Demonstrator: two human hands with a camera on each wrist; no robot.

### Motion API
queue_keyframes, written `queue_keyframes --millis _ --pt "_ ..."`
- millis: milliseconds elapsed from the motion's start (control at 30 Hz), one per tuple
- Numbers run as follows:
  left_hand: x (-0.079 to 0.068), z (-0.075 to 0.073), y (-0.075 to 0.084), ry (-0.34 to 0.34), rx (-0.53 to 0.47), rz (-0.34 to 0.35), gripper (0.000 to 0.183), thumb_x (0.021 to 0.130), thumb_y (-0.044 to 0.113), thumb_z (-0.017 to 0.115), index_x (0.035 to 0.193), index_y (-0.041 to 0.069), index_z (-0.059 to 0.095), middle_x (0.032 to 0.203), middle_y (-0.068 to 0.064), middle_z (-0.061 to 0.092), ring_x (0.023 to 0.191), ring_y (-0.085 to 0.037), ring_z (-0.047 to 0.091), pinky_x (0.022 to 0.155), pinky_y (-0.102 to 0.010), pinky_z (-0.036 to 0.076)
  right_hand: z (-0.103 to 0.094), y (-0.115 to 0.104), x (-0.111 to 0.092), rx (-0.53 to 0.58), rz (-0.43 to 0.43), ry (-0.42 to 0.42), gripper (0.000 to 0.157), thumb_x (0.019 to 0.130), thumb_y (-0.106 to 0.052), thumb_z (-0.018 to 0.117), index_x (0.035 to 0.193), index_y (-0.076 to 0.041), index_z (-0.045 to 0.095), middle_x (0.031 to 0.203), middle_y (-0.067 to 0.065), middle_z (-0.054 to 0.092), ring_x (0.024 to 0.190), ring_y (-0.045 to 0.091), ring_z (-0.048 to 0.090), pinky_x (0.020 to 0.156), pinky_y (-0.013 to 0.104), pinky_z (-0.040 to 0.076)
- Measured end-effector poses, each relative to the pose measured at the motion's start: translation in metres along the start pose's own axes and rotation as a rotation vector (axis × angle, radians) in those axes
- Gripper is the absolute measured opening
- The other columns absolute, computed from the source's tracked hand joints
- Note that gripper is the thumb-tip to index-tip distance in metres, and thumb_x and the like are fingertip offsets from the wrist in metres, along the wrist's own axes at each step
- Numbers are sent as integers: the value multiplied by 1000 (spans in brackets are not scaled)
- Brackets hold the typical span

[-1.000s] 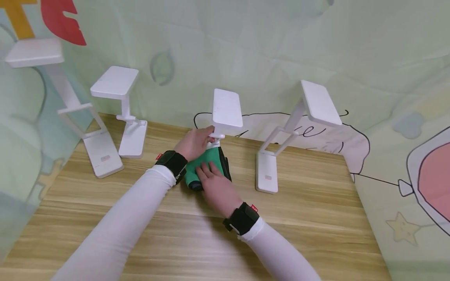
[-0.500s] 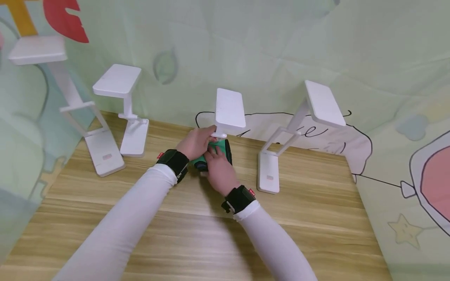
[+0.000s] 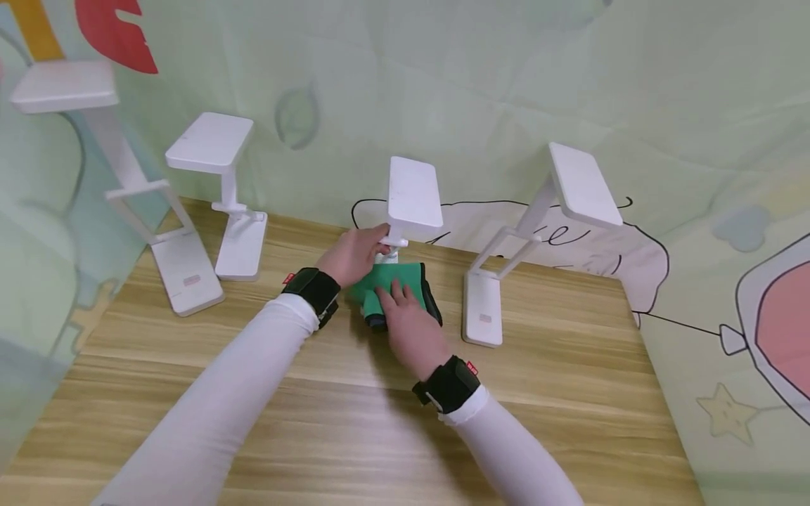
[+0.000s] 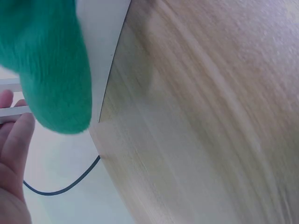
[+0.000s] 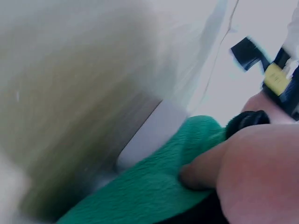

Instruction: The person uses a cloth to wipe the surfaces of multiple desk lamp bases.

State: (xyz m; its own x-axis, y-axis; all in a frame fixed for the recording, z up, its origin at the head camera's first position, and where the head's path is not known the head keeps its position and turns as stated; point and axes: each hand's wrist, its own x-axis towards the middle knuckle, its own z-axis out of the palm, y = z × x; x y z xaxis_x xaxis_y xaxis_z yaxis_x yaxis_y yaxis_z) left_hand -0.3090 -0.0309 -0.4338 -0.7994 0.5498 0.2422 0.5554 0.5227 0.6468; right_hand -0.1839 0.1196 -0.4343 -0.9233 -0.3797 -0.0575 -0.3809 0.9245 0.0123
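My left hand (image 3: 356, 257) grips the slim hinged arm of a white desk lamp (image 3: 414, 193) near the back wall, below its head. In the left wrist view, my left fingers (image 4: 16, 142) curl about a white bar of it. A folded green cloth (image 3: 414, 276) with black edging lies over the lamp's base, hiding most of it. My right hand (image 3: 418, 337) presses on the cloth from above, fingers mostly straight. In the right wrist view, a fingertip pushes into the green cloth (image 5: 154, 186), beside a pale edge of the base.
Two more white lamps stand at left, a tall one (image 3: 186, 274) and a shorter one (image 3: 242, 246). Another white lamp (image 3: 482, 309) stands close to the right of my hands. The wooden table (image 3: 569, 393) meets a printed fabric wall (image 3: 506, 91) behind.
My right hand went up toward the lamp's hinge with the cloth bunched, then came back down and right, spreading the cloth wider over the base. The left hand keeps its hold on the lamp.
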Motion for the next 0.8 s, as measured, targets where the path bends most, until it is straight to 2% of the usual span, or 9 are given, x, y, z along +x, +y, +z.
queue_keyframes --millis 133,300,400,533,633,800 --pt "0 0 -1 -1 13 -6 18 103 14 54 121 11 55 103 -4 68 81 -17 58 66 -33 48 -1 -15 -15 -30 -35 -10 50 100 -3 54 148 -9 43 148 23 43 133 38 39 98 45 48" --pt "0 0 -1 -8 20 -4 16 105 17 50 119 13 54 100 -4 66 81 -18 57 68 -34 48 6 -30 -20 -57 -112 74 48 97 -2 57 144 -11 49 145 22 47 132 39 40 98 44 48" --pt "-1 -2 -1 -5 21 9 14 105 16 50 118 12 54 99 -5 67 80 -18 57 69 -35 49 11 -32 -10 -25 -129 129 51 94 1 58 142 -12 51 144 22 48 134 39 38 100 44 46" --pt "-1 -3 -1 -6 10 13 13 104 10 51 116 10 55 98 -6 67 80 -18 58 69 -35 49 16 -29 11 42 -113 164 52 92 0 58 141 -11 50 144 23 48 134 40 36 103 46 43" --pt "-1 -3 0 -19 -14 -13 14 103 4 50 114 11 55 100 -4 69 85 -17 62 69 -34 51 17 -23 26 76 -94 171 49 90 -1 58 138 -9 52 144 24 47 134 41 36 103 47 43" --pt "-2 -2 1 -21 -10 -17 17 101 -1 49 111 12 55 99 -3 69 90 -17 63 76 -36 53 13 -10 43 52 -44 157 45 90 -6 63 134 -4 55 143 23 48 133 39 39 107 44 40"
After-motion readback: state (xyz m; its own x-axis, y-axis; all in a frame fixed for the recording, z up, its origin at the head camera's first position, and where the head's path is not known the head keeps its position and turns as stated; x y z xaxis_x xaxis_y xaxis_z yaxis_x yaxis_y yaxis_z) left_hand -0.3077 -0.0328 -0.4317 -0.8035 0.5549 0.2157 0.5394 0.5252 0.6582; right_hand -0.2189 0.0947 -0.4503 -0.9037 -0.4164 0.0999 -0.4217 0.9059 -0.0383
